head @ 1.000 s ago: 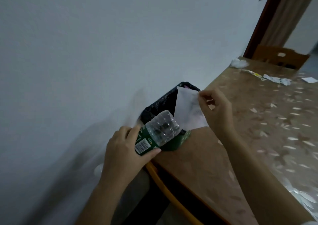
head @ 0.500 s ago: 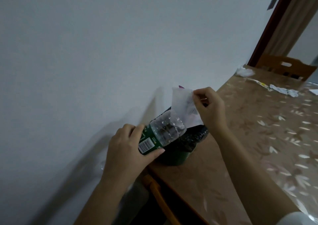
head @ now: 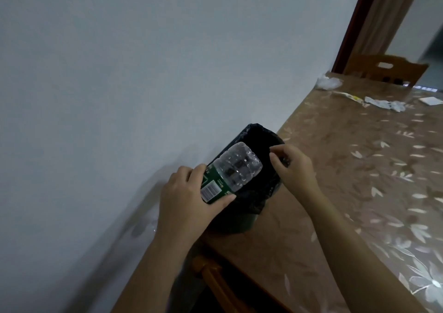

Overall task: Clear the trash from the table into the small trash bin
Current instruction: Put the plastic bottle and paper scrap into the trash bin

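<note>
Nearest the camera, two bare forearms reach forward over the near corner of the table [head: 311, 252], whose brown cover carries a pale leaf-and-flower print. The left hand [head: 184, 202] has its grip wrapped around the label end of a clear plastic bottle [head: 233, 166], thumb pressed along the lower side and fingers curled over the top. The bottle's green label shows a white barcode panel just by the thumb; the small print beside it is too blurred to read and no brand name can be made out. The bottle lies tilted, its ribbed clear base sticking out past the grip and over the mouth of the small trash bin [head: 249, 217], which stands on the table's corner next to the white wall. A black bag [head: 261, 133] lines the bin and is folded over its rim. The right hand [head: 293, 166] hangs over the right side of the bin's opening, thumb and forefinger brought close together at the tips; whether they pinch anything cannot be told. Well beyond the bin, at the far end of the table, lie a crumpled white wad [head: 328, 83], a long wrapper with a yellow mark [head: 348, 96], a crushed white wrapper [head: 384, 103] and a flat white slip [head: 430, 100]. Behind them stands a wooden chair back [head: 393, 69].
</note>
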Available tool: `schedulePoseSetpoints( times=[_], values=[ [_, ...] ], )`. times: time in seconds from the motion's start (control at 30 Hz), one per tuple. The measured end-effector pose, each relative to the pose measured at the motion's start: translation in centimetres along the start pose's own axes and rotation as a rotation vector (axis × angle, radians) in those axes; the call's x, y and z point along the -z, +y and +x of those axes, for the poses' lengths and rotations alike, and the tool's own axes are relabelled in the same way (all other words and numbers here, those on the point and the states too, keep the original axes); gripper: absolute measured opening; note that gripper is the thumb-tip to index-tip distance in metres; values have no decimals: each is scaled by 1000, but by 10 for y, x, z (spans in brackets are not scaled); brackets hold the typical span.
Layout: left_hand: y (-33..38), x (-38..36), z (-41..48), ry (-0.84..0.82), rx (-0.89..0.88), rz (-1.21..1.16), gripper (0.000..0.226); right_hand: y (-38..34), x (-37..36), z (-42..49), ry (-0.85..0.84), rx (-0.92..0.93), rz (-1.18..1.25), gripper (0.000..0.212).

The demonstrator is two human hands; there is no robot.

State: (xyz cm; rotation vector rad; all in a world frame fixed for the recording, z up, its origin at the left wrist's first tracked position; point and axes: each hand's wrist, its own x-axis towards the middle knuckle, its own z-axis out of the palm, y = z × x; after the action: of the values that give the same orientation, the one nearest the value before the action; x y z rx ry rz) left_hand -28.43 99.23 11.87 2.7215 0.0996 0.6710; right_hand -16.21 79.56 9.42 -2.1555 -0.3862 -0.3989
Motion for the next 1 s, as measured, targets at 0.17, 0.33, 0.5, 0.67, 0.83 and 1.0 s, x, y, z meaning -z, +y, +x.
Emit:
schedulePoseSetpoints(
  times=[0.17,0.33,0.5,0.67,0.83,1.0],
  values=[
    [22,-27,34,-136,-21,87,82,28,18,-14,25,-26,-226,24],
    [37,-50,62,-173,-121,194,81,47,39,-32,59,-114,-316,29],
    [37,-73,88,-249,-100,328,79,55,48,-42,76,-159,-323,28],
    [36,-92,106,-303,-78,403,80,57,46,-46,97,-160,-324,28],
    [40,-104,103,-357,-113,461,78,62,42,-50,119,-131,-335,27],
    [42,-94,87,-297,-149,392,71,63,40,-62,121,-68,-387,31]
  ],
)
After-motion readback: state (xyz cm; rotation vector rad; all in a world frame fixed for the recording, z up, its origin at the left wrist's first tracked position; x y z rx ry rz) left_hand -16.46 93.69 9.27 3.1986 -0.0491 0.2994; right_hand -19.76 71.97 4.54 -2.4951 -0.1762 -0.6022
